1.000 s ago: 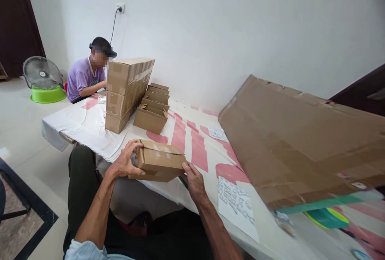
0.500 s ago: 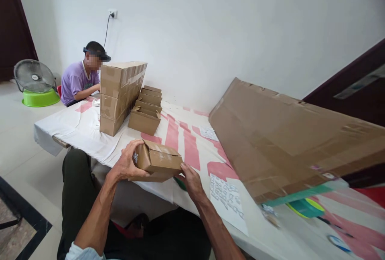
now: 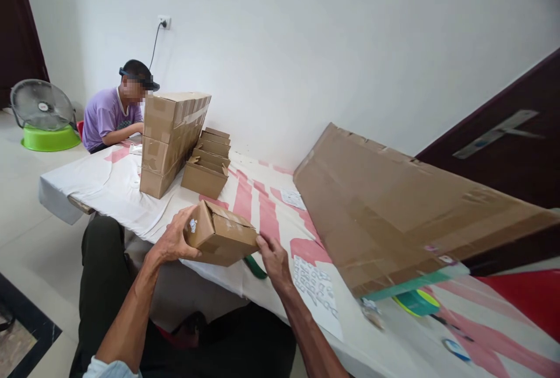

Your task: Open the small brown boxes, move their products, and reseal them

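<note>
Brown cardboard box [image 3: 224, 239], 1 whitish end patch [image 3: 193, 226], material unclear

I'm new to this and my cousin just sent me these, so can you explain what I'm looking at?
Of course. There is no machine here, just a person's two bare hands. Every picture comes from one camera worn on that person's head, looking forward and down.

The left hand grips one end of a small cardboard box; the right hand has its fingers at the other end.

On the cloth-covered table are a stack of taped boxes, a row of open boxes, a printed sheet and, on the right, a large cardboard piece.

Across the table, a co-worker in a purple shirt sits partly hidden by the stack.
</note>
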`<action>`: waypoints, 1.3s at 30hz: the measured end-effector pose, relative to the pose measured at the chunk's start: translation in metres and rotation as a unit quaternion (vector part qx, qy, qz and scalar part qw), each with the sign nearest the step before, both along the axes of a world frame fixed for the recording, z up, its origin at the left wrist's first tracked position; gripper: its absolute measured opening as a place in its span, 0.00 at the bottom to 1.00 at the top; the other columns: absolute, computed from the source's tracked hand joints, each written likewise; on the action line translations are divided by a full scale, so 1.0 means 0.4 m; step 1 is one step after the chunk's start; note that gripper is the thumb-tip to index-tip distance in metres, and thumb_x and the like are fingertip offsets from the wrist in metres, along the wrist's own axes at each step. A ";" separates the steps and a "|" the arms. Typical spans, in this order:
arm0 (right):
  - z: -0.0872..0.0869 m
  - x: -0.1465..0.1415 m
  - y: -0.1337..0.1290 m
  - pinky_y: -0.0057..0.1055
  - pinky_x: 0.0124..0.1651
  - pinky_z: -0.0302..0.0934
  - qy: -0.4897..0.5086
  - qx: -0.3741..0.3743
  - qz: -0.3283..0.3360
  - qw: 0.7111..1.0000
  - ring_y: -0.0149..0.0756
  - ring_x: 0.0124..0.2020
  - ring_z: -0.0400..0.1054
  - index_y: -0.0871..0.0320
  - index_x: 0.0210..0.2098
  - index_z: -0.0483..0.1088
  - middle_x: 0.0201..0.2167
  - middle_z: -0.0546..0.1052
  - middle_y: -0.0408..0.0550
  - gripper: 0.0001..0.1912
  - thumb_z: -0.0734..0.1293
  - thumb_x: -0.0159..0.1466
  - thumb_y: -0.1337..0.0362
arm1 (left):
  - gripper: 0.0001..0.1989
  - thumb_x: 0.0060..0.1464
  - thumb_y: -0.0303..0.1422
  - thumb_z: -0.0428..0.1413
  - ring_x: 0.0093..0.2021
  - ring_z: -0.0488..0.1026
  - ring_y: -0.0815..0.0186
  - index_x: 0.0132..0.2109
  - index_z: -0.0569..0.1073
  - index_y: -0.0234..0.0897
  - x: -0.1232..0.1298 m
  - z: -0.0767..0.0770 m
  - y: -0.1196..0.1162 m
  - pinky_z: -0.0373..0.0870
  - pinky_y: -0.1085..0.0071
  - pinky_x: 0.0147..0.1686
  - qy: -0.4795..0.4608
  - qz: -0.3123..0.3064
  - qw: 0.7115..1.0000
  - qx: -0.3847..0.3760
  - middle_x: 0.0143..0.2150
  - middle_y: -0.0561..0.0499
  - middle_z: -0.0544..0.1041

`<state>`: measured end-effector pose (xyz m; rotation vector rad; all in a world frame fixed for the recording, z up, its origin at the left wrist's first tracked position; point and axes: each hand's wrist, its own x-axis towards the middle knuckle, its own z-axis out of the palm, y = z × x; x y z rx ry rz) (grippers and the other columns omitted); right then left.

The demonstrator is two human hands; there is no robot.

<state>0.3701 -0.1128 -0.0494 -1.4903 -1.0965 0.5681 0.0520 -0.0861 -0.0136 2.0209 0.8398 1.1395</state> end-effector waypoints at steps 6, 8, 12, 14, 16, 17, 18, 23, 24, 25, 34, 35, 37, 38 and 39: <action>0.234 -0.150 -0.067 0.48 0.55 0.70 -0.329 0.260 0.103 0.902 0.47 0.50 0.73 0.53 0.47 0.79 0.46 0.80 0.53 0.10 0.69 0.70 0.58 | 0.59 0.35 0.36 0.76 0.70 0.64 0.40 0.73 0.60 0.41 0.020 0.059 -0.038 0.60 0.43 0.69 0.068 0.064 0.996 -0.003 0.71 0.37 0.67; 0.287 -0.210 -0.077 0.46 0.54 0.69 -0.406 0.287 0.167 0.851 0.46 0.49 0.72 0.53 0.46 0.79 0.44 0.80 0.52 0.08 0.68 0.70 0.64 | 0.58 0.35 0.36 0.76 0.70 0.63 0.39 0.72 0.61 0.42 0.031 0.075 -0.050 0.60 0.42 0.68 0.078 0.071 0.994 -0.005 0.71 0.37 0.66; 0.329 -0.264 -0.062 0.44 0.53 0.67 -0.538 0.268 0.211 0.771 0.46 0.47 0.71 0.55 0.41 0.78 0.43 0.80 0.52 0.05 0.68 0.70 0.68 | 0.57 0.36 0.36 0.77 0.71 0.63 0.39 0.71 0.61 0.43 0.057 0.093 -0.066 0.60 0.41 0.66 0.085 0.077 0.993 -0.008 0.72 0.36 0.66; 0.335 -0.263 -0.048 0.44 0.52 0.66 -0.584 0.247 0.215 0.742 0.46 0.47 0.70 0.56 0.40 0.77 0.43 0.80 0.52 0.02 0.70 0.68 0.68 | 0.59 0.35 0.36 0.77 0.71 0.63 0.38 0.72 0.59 0.42 0.068 0.096 -0.070 0.60 0.40 0.66 0.084 0.081 0.993 -0.005 0.71 0.35 0.67; 0.339 -0.254 -0.036 0.43 0.52 0.64 -0.617 0.230 0.221 0.720 0.47 0.47 0.69 0.56 0.39 0.77 0.42 0.80 0.52 0.01 0.72 0.67 0.67 | 0.60 0.34 0.35 0.77 0.70 0.63 0.37 0.73 0.58 0.42 0.076 0.098 -0.073 0.61 0.40 0.65 0.083 0.082 0.993 -0.001 0.70 0.35 0.68; 0.342 -0.251 -0.032 0.43 0.52 0.63 -0.629 0.222 0.225 0.710 0.46 0.47 0.69 0.56 0.39 0.77 0.42 0.80 0.52 0.01 0.73 0.67 0.66 | 0.61 0.34 0.35 0.77 0.70 0.63 0.37 0.73 0.58 0.42 0.078 0.099 -0.073 0.61 0.40 0.64 0.083 0.080 0.993 0.000 0.70 0.35 0.68; 0.344 -0.248 -0.029 0.42 0.51 0.63 -0.639 0.215 0.229 0.702 0.46 0.46 0.68 0.56 0.38 0.77 0.41 0.80 0.51 0.01 0.73 0.67 0.66 | 0.61 0.35 0.35 0.77 0.70 0.63 0.36 0.74 0.58 0.42 0.080 0.100 -0.074 0.62 0.40 0.64 0.082 0.076 0.994 0.001 0.70 0.34 0.68; 0.350 -0.249 -0.018 0.39 0.50 0.60 -0.671 0.201 0.225 0.677 0.43 0.45 0.67 0.56 0.35 0.77 0.39 0.78 0.50 0.03 0.72 0.67 0.68 | 0.61 0.34 0.37 0.78 0.71 0.62 0.35 0.74 0.59 0.43 0.082 0.103 -0.076 0.60 0.39 0.65 0.074 0.061 0.995 0.009 0.71 0.34 0.67; 0.350 -0.251 -0.016 0.38 0.49 0.60 -0.676 0.202 0.226 0.672 0.43 0.45 0.67 0.56 0.35 0.77 0.38 0.78 0.50 0.03 0.72 0.67 0.68 | 0.61 0.34 0.37 0.78 0.71 0.62 0.35 0.74 0.59 0.43 0.082 0.103 -0.076 0.60 0.38 0.65 0.074 0.060 0.995 0.010 0.71 0.34 0.67; 0.350 -0.252 -0.014 0.38 0.49 0.59 -0.681 0.202 0.227 0.666 0.43 0.45 0.66 0.56 0.35 0.78 0.38 0.78 0.50 0.04 0.72 0.67 0.69 | 0.61 0.34 0.36 0.78 0.71 0.62 0.35 0.74 0.59 0.43 0.083 0.104 -0.076 0.60 0.38 0.65 0.075 0.059 0.995 0.010 0.72 0.34 0.67; 0.347 -0.246 -0.002 0.38 0.48 0.60 -0.670 0.203 0.239 0.673 0.43 0.42 0.66 0.57 0.34 0.78 0.35 0.78 0.51 0.08 0.68 0.68 0.72 | 0.59 0.36 0.36 0.77 0.71 0.62 0.36 0.73 0.59 0.43 0.088 0.116 -0.082 0.60 0.38 0.65 0.089 0.057 0.994 0.016 0.73 0.33 0.66; 0.345 -0.244 -0.001 0.38 0.48 0.60 -0.659 0.209 0.239 0.682 0.43 0.42 0.66 0.57 0.35 0.78 0.35 0.78 0.50 0.09 0.67 0.69 0.72 | 0.58 0.36 0.36 0.77 0.72 0.62 0.36 0.73 0.59 0.42 0.089 0.118 -0.084 0.60 0.39 0.65 0.092 0.057 0.994 0.018 0.73 0.33 0.66; 0.340 -0.240 0.001 0.38 0.48 0.61 -0.635 0.219 0.241 0.701 0.42 0.42 0.67 0.57 0.36 0.77 0.36 0.78 0.50 0.09 0.66 0.70 0.72 | 0.58 0.37 0.36 0.77 0.72 0.62 0.37 0.73 0.60 0.41 0.091 0.121 -0.086 0.61 0.40 0.65 0.095 0.056 0.994 0.022 0.73 0.33 0.66; 0.338 -0.239 0.002 0.38 0.48 0.62 -0.622 0.223 0.241 0.711 0.42 0.42 0.68 0.57 0.36 0.77 0.36 0.79 0.50 0.10 0.65 0.70 0.72 | 0.58 0.37 0.37 0.77 0.72 0.62 0.37 0.72 0.60 0.41 0.092 0.122 -0.087 0.61 0.40 0.65 0.096 0.057 0.993 0.025 0.73 0.33 0.66; 0.337 -0.239 0.003 0.37 0.48 0.62 -0.609 0.224 0.240 0.722 0.42 0.41 0.68 0.57 0.36 0.77 0.36 0.79 0.50 0.10 0.65 0.71 0.71 | 0.57 0.37 0.37 0.77 0.72 0.62 0.37 0.72 0.60 0.41 0.092 0.121 -0.088 0.61 0.40 0.65 0.098 0.059 0.993 0.027 0.73 0.32 0.66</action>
